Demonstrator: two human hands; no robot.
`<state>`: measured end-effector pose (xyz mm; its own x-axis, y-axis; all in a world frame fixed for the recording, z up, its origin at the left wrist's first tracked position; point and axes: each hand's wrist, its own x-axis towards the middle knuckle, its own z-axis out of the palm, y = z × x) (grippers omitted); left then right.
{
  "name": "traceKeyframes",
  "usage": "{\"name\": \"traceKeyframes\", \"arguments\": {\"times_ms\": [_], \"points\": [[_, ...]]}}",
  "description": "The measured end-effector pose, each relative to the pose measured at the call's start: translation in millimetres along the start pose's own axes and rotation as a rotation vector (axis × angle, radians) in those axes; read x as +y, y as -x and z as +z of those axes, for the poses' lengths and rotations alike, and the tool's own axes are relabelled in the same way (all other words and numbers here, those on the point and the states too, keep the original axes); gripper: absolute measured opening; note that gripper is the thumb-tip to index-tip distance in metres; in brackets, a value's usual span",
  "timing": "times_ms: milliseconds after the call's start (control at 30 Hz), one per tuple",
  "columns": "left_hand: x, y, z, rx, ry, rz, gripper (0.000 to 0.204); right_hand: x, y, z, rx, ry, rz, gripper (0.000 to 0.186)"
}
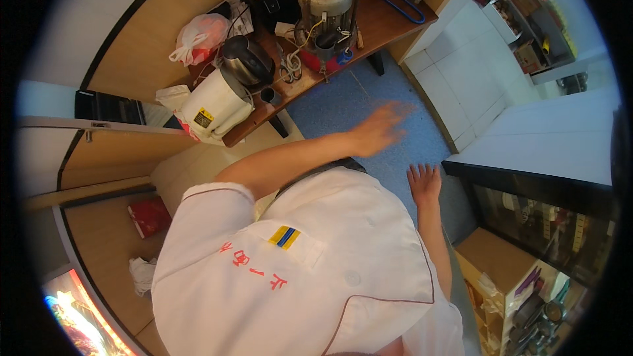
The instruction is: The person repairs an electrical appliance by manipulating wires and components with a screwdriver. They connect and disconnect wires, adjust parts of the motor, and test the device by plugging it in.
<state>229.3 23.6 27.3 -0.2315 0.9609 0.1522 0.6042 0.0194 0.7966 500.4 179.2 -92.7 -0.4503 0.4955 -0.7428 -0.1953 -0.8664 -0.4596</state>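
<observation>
My left hand (382, 130) reaches across in front of my body, above the blue floor mat (330, 107). Motion blurs its fingers, but they look stretched out and apart, with nothing in them. My right hand (425, 184) hangs lower and to the right, fingers spread and holding nothing. It is close to the corner of a dark-framed glass cabinet (527, 211). Neither hand touches anything. A white jacket (316, 257) with a striped pocket patch covers my torso.
A wooden table (389, 23) ahead carries a metal motor (325, 0), a black kettle (247, 59), scissors (289, 69), a white container (214, 105) and a plastic bag (200, 38). A doorway with white tiles (461, 59) lies right. Shelves with utensils (541, 310) stand at lower right.
</observation>
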Motion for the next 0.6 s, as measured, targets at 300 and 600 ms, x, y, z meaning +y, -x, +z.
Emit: {"name": "traceKeyframes", "arguments": {"times_ms": [300, 600], "points": [[18, -119, 43, 0.198, 1.003, -0.371, 0.069, -57, 129, 240, -0.413, 0.655, -0.836, 0.071], [-5, -40, -7, -0.313, 1.565, -0.469, 0.072, -7, -50, -9, 0.120, 1.677, -0.643, 0.051]]}}
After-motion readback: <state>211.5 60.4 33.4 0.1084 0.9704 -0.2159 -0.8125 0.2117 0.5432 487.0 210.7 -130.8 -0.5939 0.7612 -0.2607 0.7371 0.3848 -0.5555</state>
